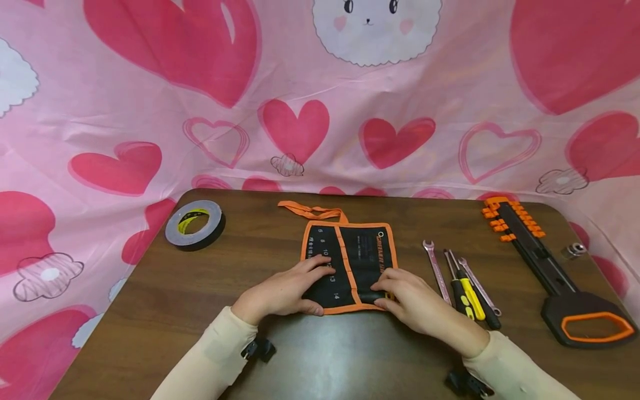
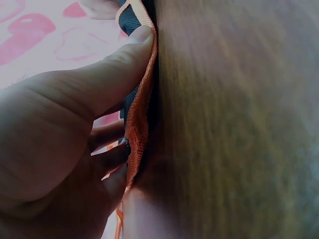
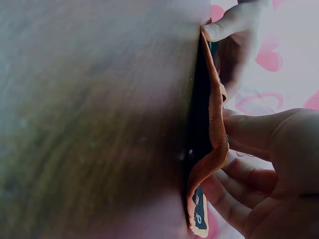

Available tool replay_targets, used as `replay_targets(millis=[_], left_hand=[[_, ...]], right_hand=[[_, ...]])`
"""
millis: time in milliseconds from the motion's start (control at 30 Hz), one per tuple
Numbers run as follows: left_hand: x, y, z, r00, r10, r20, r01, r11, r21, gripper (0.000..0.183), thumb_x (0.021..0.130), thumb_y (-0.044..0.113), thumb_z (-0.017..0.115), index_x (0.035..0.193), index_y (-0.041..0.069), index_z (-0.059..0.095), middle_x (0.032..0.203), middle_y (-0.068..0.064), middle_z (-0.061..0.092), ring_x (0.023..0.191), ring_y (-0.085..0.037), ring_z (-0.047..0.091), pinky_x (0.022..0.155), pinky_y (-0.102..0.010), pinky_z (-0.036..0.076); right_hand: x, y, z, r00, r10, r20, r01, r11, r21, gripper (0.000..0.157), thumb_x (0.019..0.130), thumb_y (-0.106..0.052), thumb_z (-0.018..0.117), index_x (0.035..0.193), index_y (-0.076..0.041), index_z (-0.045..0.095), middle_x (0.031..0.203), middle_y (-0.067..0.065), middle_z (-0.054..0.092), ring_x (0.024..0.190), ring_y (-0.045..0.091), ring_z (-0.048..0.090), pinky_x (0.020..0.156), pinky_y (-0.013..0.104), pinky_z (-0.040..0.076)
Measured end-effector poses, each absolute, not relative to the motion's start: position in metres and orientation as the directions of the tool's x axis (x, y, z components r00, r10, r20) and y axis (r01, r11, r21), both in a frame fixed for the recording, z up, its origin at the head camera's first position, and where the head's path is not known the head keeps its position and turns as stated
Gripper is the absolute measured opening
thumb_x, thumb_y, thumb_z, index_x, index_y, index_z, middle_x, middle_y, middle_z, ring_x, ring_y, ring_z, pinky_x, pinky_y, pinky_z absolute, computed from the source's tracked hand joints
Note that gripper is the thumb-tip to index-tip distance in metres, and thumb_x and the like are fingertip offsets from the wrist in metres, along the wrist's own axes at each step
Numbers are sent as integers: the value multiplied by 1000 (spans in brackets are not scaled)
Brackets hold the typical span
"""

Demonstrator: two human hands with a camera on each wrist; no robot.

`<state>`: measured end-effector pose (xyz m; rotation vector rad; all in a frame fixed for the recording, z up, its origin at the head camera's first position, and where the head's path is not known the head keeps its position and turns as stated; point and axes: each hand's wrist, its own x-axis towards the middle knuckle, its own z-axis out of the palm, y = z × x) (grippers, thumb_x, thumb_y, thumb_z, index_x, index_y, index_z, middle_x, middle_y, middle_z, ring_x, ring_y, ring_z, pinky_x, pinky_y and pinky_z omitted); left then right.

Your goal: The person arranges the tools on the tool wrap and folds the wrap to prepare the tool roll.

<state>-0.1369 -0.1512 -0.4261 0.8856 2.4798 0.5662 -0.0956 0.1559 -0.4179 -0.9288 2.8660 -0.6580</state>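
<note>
A black tool roll [image 1: 367,250] with orange edging and printed size numbers lies spread on the table in the head view. My left hand [image 1: 285,286] rests on its left half, fingers extended over the numbers and thumb at the lower edge. At the lower right pocket, my right hand [image 1: 412,297] pinches a bulge in the roll, where a black-and-yellow handle [image 1: 389,295] shows; most of it is hidden by the hand and fabric. In the right wrist view, the orange edging [image 3: 215,129] bows outward beside the right fingers. The left thumb [image 2: 119,69] touches the edging in the left wrist view.
Right of the roll lie wrenches [image 1: 436,272] and screwdrivers [image 1: 470,297] with yellow and black handles. Farther right are a long black-and-orange tool [image 1: 540,255] and a small metal socket [image 1: 575,250]. A tape roll [image 1: 212,233] sits at the far left; an orange strap [image 1: 312,211] trails behind.
</note>
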Motion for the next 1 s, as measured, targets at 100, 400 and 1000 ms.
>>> replay_targets(millis=[100,400,1000], left_hand=[[-137,-151,-426,-695,671,-260,490,706,511,81,95,45,82,164,26,44,179,1,26,166,-27,26,122,-61,45],[-137,-149,-426,-696,668,-263,492,711,502,82,95,45,83,165,25,44,178,1,27,165,-27,27,122,-60,45],[-135,-150,-424,-693,675,-255,501,705,502,80,96,43,82,164,24,44,179,-1,26,166,-29,28,121,-59,46]], right_hand=[[-96,155,-416,-814,-577,72,-550,725,-414,17,98,-22,82,112,-13,83,100,-9,67,88,7,62,76,31,56],[-97,155,-415,-798,-597,78,-570,707,-418,16,97,-18,82,111,-10,83,100,-8,68,90,10,65,79,35,59],[-99,149,-418,-782,-616,92,-592,689,-418,16,97,-16,82,112,-11,83,102,-6,70,95,13,66,84,37,60]])
